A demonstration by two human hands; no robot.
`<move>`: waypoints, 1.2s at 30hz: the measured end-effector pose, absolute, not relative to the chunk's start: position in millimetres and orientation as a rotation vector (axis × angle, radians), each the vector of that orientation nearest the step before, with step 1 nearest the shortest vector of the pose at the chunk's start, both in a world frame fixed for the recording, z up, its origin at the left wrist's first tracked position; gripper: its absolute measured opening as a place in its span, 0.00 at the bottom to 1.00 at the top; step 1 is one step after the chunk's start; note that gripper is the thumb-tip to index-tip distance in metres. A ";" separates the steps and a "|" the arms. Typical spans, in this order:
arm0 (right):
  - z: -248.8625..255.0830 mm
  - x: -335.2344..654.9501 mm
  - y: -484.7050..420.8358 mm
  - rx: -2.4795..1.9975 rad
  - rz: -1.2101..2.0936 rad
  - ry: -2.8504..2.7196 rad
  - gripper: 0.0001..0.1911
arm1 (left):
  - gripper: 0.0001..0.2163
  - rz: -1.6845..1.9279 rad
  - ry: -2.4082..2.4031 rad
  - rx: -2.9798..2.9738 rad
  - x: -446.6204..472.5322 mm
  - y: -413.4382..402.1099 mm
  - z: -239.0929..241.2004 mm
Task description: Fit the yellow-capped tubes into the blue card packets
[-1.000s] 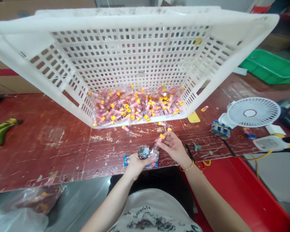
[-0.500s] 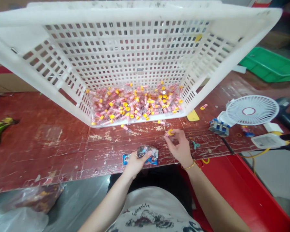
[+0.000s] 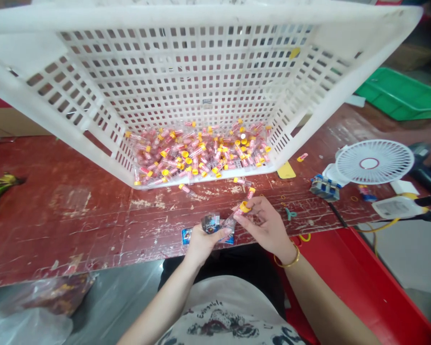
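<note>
My left hand (image 3: 202, 242) is closed on a small printed sachet (image 3: 210, 222), dark and shiny with a clear part. Blue-printed packets (image 3: 187, 235) lie at the table edge beneath that hand. Between the thumb and fingers of my right hand (image 3: 266, 225) is a small clear tube with a yellow cap (image 3: 244, 207) and pink contents. Its lower end is close to the sachet; whether it is inside I cannot tell. Just beyond the right fingers is another yellow-capped tube (image 3: 250, 193); I cannot tell if it touches them.
A big white crate (image 3: 204, 67) lies tipped toward me, holding many yellow-capped tubes (image 3: 197, 153). Loose tubes (image 3: 242, 182) lie before it. To the right are a white fan (image 3: 375, 162), a bundle of packets (image 3: 325, 187) and a green tray (image 3: 402, 93). Green bananas (image 3: 0, 191) are at left.
My right hand has moved left and nearer to me, bringing the tube to the sachet. The sachet in my left hand now stands more upright. A second tube shows beyond the right fingers.
</note>
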State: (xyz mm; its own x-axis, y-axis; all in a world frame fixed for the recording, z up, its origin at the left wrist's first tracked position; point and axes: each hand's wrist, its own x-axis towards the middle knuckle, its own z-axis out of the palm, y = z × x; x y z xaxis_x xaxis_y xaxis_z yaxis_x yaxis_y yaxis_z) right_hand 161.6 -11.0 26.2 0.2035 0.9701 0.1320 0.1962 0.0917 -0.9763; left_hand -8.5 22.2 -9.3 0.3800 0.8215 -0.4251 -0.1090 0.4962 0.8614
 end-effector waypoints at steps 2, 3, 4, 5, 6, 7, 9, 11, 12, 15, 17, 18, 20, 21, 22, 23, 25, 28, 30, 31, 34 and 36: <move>19.0 162.2 -5.7 -1.281 1.111 -1.086 0.16 | 0.15 0.651 0.967 0.800 -8.0 19.5 -6.0; 15.7 161.6 -4.8 -1.245 1.214 -1.036 0.16 | 0.16 0.620 0.941 0.757 -7.0 18.0 -3.7; 12.8 160.4 -5.4 -1.210 1.306 -1.010 0.16 | 0.17 0.589 0.913 0.707 -5.3 16.6 -1.1; 10.5 158.4 -7.5 -1.178 1.375 -1.006 0.16 | 0.18 0.569 0.894 0.651 -3.1 15.4 1.5; 8.6 156.0 -10.9 -1.152 1.412 -1.021 0.18 | 0.19 0.558 0.883 0.595 -0.4 14.7 4.1; 7.1 153.4 -15.2 -1.139 1.416 -1.057 0.22 | 0.19 0.554 0.879 0.547 2.5 14.4 6.7; 5.2 148.6 -24.3 -1.167 1.356 -1.165 0.36 | 0.18 0.557 0.879 0.473 8.7 15.2 11.4; 4.9 146.4 -30.6 -1.250 1.258 -1.250 0.47 | 0.16 0.551 0.879 0.442 13.7 17.0 15.0; 5.3 146.6 -32.0 -1.284 1.221 -1.277 0.49 | 0.16 0.547 0.871 0.444 15.4 17.8 15.9; 7.8 151.1 -30.5 -1.288 1.211 -1.283 0.38 | 0.15 0.530 0.839 0.477 17.3 18.6 13.6; 7.6 154.1 -27.5 -1.252 1.250 -1.227 0.26 | 0.17 0.511 0.842 0.486 16.5 16.6 7.9; 6.4 154.9 -26.5 -1.244 1.267 -1.190 0.21 | 0.18 0.505 0.849 0.479 15.7 14.9 4.5; 1.6 154.4 -26.1 -1.245 1.281 -1.127 0.19 | 0.20 0.506 0.861 0.453 13.5 10.5 -1.6; -1.5 153.4 -26.8 -1.243 1.289 -1.103 0.20 | 0.21 0.506 0.866 0.443 12.3 8.1 -3.7; -4.7 152.1 -28.1 -1.237 1.298 -1.076 0.21 | 0.21 0.503 0.878 0.436 10.9 5.9 -5.0; -7.7 150.8 -29.6 -1.229 1.306 -1.045 0.21 | 0.22 0.491 0.900 0.432 9.5 4.0 -5.5; -12.7 148.6 -33.3 -1.225 1.305 -0.978 0.20 | 0.24 0.455 0.952 0.420 6.8 1.3 -4.7; -18.6 147.0 -39.3 -1.222 1.323 -0.861 0.20 | 0.26 0.391 0.954 0.396 3.4 0.0 -1.7; -22.7 146.1 -43.6 -1.196 1.362 -0.761 0.21 | 0.26 0.342 0.940 0.382 2.2 0.0 -0.8; -25.0 145.5 -45.6 -1.184 1.377 -0.715 0.22 | 0.26 0.318 0.947 0.372 2.0 -0.1 -0.9; -31.7 143.5 -50.9 -1.165 1.400 -0.644 0.22 | 0.27 0.270 0.976 0.328 1.4 -1.5 -4.1; -35.0 142.8 -52.7 -1.141 1.419 -0.624 0.21 | 0.26 0.262 0.960 0.317 -0.4 -3.8 -7.9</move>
State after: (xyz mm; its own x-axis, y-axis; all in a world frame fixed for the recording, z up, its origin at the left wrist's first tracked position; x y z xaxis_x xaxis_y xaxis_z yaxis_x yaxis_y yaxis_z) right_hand 142.8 -52.7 -35.0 0.1264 0.9503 -0.2845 -0.4324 -0.2054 -0.8780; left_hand -0.4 -3.8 -7.9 0.5483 0.3555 -0.7569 -0.0775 0.9228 0.3773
